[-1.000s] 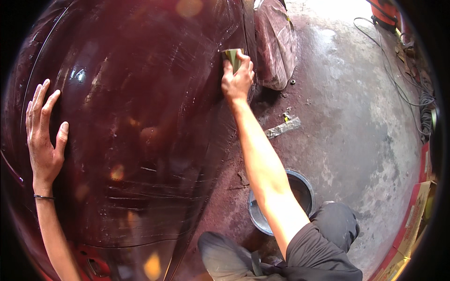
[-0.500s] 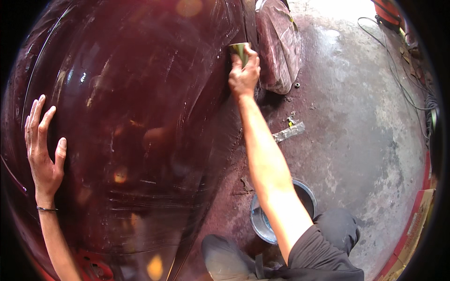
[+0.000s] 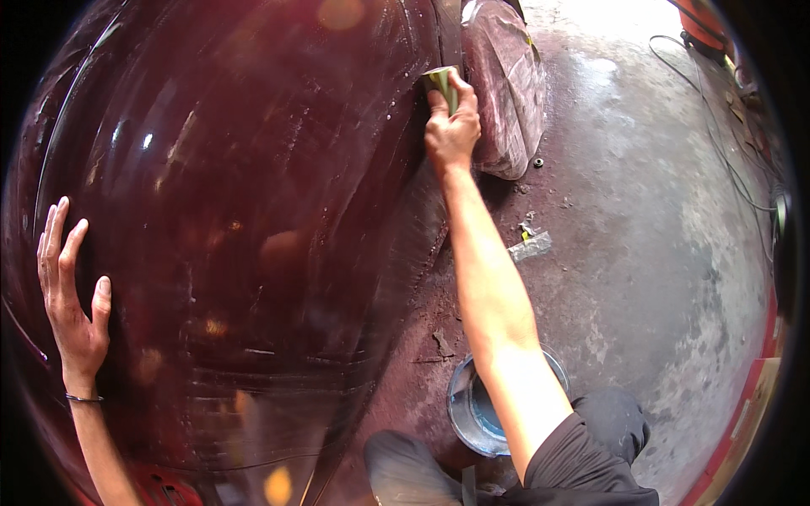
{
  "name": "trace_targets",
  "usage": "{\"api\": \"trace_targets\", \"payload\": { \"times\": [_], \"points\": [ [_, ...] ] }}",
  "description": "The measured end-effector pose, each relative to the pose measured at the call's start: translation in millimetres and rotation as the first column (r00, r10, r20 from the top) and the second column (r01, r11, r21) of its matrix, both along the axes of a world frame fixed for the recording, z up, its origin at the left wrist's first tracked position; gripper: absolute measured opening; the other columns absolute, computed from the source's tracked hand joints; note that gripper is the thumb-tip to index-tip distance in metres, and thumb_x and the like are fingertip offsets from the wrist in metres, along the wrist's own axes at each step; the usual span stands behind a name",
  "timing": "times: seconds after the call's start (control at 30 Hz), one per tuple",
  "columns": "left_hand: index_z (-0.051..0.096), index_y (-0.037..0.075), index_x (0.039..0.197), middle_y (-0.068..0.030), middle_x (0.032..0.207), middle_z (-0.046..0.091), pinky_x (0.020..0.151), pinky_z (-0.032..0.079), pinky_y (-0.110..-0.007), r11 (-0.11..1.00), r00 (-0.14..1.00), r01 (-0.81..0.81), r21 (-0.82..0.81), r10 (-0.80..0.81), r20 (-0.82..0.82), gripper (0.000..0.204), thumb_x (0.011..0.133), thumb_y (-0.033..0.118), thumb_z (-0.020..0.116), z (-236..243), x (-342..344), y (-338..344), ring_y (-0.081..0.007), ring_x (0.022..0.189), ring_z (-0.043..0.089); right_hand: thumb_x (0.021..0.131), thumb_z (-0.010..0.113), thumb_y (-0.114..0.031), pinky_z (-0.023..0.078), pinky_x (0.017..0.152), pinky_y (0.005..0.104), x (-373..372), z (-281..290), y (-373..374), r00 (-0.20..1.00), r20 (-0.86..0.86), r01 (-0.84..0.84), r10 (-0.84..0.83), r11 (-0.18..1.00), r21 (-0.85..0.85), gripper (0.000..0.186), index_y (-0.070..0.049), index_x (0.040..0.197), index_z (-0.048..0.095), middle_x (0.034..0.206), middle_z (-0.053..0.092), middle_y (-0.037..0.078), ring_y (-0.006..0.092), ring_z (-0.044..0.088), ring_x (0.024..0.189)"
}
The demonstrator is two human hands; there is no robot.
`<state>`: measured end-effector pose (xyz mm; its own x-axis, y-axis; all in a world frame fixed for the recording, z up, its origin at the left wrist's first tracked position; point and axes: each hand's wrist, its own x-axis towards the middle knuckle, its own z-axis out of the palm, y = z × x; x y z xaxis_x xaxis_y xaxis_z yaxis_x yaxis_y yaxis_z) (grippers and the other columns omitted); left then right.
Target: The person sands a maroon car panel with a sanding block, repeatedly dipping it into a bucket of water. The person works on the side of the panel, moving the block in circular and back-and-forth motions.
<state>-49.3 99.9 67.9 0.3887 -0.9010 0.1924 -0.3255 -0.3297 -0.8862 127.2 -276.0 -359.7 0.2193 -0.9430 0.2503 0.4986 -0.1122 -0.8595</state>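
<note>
A glossy, wet, dark red vehicle panel (image 3: 278, 169) fills the left half of the view. Against its left part rests my left hand (image 3: 72, 295), fingers spread, a thin dark band at the wrist. My right hand (image 3: 452, 126) grips a small green block or pad (image 3: 439, 84) on the panel's upper right edge. Just right of that hand is a wheel-sized shape (image 3: 504, 76) under crumpled, dusty pinkish sheeting. My right forearm partly hides a round bucket (image 3: 467, 422) on the floor.
A stained concrete floor (image 3: 641, 253) runs along the right, with a grey strip (image 3: 530, 247) and small debris on it. An orange object (image 3: 700, 25) and cables (image 3: 734, 181) lie at the upper right. Cardboard (image 3: 751, 430) lines the lower right. My knees show at the bottom.
My right hand with the green block has moved up and right along the panel edge. My left hand appears lower in the view, as do the bucket and floor items.
</note>
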Motion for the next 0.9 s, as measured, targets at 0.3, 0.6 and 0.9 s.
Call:
{"api": "trace_targets", "payload": {
  "times": [0.3, 0.6, 0.9],
  "points": [
    [0.056, 0.011, 0.164, -0.0149, 0.180, 0.044, 0.140, 0.022, -0.057, 1.000, 1.000, -0.017, -0.004, 0.017, 0.016, 0.065, 0.101, 0.021, 0.065, -1, -5, 3, -0.0367, 0.170, 0.034, 0.092, 0.083, -0.006, 0.039, 0.118, 0.0530, -87, -14, 145, 0.990, 0.029, -0.119, 0.135, 0.940, -0.320, 0.061, -0.021, 0.150, 0.071, 0.157, 0.065, 0.014, 0.0372, 0.057, 0.144],
    [0.053, 0.009, 0.166, -0.0166, 0.181, 0.042, 0.140, 0.021, -0.058, 0.999, 1.000, -0.025, 0.021, 0.025, 0.015, 0.063, 0.106, 0.025, 0.061, 0, 0, -3, -0.0379, 0.171, 0.033, 0.110, 0.069, -0.024, 0.045, 0.114, 0.0600, -17, 43, 34, 0.997, -0.070, 0.029, -0.039, 0.989, -0.147, 0.047, -0.009, 0.152, 0.057, 0.145, 0.065, 0.024, 0.0479, 0.061, 0.133],
    [0.055, 0.008, 0.164, -0.0175, 0.180, 0.044, 0.139, 0.024, -0.058, 0.999, 0.999, -0.032, 0.017, 0.032, 0.032, 0.062, 0.107, 0.032, 0.060, 0, -4, -2, -0.0387, 0.170, 0.036, 0.102, 0.076, -0.016, 0.043, 0.111, 0.0606, -9, 28, 39, 0.991, 0.078, 0.134, -0.113, 0.919, -0.370, 0.052, -0.009, 0.150, 0.059, 0.152, 0.058, 0.025, 0.0478, 0.057, 0.132]
  ]
}}
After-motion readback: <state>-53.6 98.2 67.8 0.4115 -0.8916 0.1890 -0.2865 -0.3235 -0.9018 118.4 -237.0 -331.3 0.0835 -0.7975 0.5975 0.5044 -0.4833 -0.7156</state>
